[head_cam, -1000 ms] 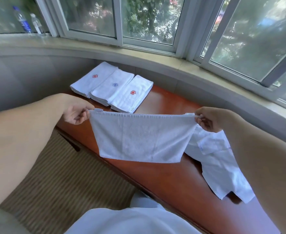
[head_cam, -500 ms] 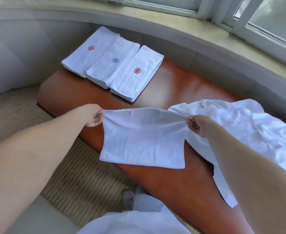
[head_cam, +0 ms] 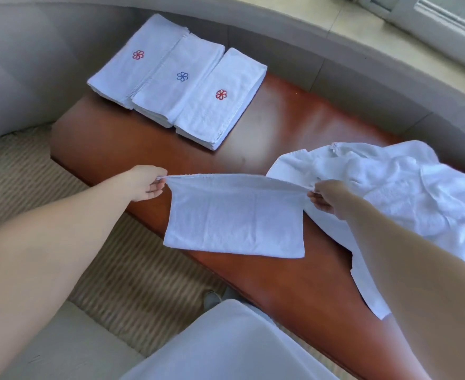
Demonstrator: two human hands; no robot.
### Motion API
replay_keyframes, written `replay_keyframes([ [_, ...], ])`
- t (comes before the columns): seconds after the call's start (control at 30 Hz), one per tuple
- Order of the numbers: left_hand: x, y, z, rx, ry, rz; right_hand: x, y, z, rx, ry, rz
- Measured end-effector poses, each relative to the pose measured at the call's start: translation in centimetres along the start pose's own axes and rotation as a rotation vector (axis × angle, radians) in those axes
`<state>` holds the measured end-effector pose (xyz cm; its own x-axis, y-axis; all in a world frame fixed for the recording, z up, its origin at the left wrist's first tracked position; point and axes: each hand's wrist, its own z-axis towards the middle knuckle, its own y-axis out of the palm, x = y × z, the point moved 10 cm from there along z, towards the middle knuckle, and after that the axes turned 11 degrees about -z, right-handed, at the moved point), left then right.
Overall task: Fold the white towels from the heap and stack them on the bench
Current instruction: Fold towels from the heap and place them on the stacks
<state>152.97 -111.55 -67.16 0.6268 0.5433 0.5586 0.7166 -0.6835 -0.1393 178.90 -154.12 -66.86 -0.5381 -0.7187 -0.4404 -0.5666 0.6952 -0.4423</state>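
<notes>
Towel in hand: a white towel (head_cam: 235, 215), already doubled over, hangs taut from its top edge above the near rim of the surface (head_cam: 294, 127).
Left grip: the left hand (head_cam: 146, 182) pinches the towel's left top corner, fingers closed on the cloth.
Right grip: the right hand (head_cam: 325, 196) pinches the right top corner the same way, closed on the cloth.
Heap: the unfolded towels (head_cam: 390, 193) lie rumpled on the right of the surface, just behind the right hand.
Stacks: three folded piles (head_cam: 176, 80) sit side by side at the far left end, each with a small flower mark on top, two red and one blue.
Step, as I judge it: laying the towel down for its next fold.
Doing it well: keep the top edge tight and level, lower the hanging edge onto bare wood between heap and piles, then match corners squarely before creasing so it fits the piles' width.
</notes>
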Motion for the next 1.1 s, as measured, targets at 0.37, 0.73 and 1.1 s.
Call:
replay_keyframes([
  [0.37, -13.8, -2.5, 1.6, -0.035, 0.029, 0.562, 13.4, 5.0, 0.3, -0.059, 0.017, -0.388],
  [0.73, -17.4, -4.2, 4.6, 0.135, 0.125, 0.576, 17.9, 7.0, 3.2, 0.016, -0.022, -0.448],
  [1.1, -16.3, -2.3, 3.5, 0.334, 0.229, 0.871, 15.4, 7.2, 0.8, 0.226, 0.015, -0.697],
])
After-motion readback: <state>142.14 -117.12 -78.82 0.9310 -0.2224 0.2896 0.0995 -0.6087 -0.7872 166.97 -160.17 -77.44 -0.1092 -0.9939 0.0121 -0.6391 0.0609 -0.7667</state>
